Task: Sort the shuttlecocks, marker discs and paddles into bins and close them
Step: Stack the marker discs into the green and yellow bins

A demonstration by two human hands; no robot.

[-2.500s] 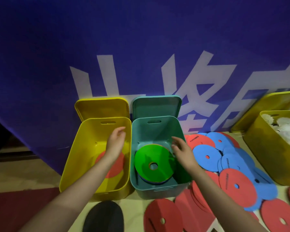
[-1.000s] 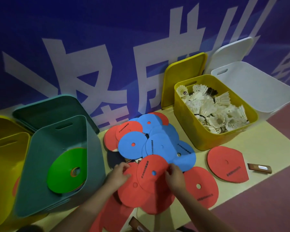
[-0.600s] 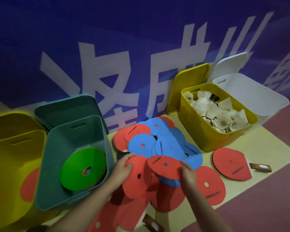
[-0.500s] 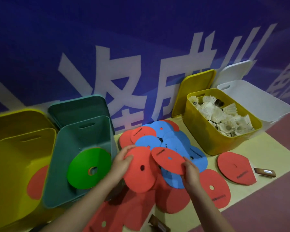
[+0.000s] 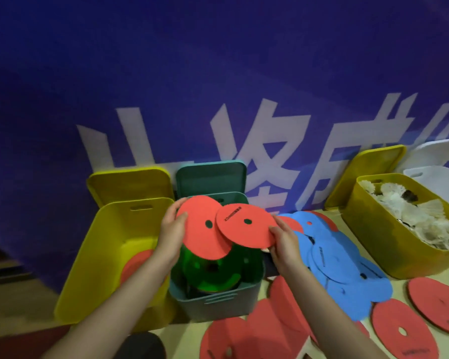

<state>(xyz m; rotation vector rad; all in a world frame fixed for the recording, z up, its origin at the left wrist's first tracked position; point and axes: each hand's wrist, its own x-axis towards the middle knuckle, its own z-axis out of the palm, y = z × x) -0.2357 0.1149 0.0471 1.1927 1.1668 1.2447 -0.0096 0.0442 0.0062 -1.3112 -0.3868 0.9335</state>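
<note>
Above the open teal bin [image 5: 219, 301], my left hand [image 5: 172, 231] grips one red disc [image 5: 201, 229] by its left edge, fingers curled behind it; my right hand [image 5: 283, 239] pinches a second red disc [image 5: 246, 225], which overlaps the first. Green discs [image 5: 210, 270] lie inside the teal bin. A yellow bin [image 5: 109, 244] holding a red paddle [image 5: 135, 265] stands touching its left side; blue discs [image 5: 337, 257] are piled to its right, and beyond them a yellow bin of shuttlecocks [image 5: 425, 218].
</note>
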